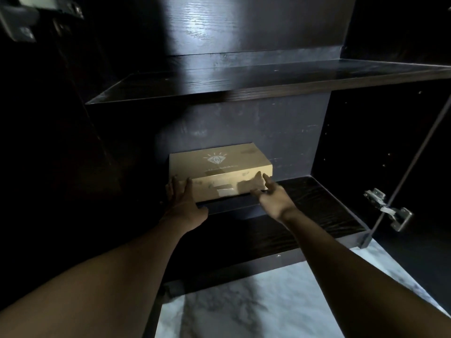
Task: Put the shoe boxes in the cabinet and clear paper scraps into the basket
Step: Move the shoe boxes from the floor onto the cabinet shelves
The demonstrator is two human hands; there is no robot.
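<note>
A tan cardboard shoe box [219,164] with a white diamond logo on its lid rests on the lower shelf [317,203] of a dark wooden cabinet, pushed against the back panel. My left hand [183,201] lies flat against the box's front left corner, fingers spread. Fingers apart, my right hand [271,193] touches the front right corner. Neither hand wraps around the box. No paper scraps or basket are in view.
An upper shelf [244,86] spans the cabinet above the box. The open cabinet door [415,154] with a metal hinge [388,208] stands at the right. White marbled floor [244,308] lies below the cabinet's front edge.
</note>
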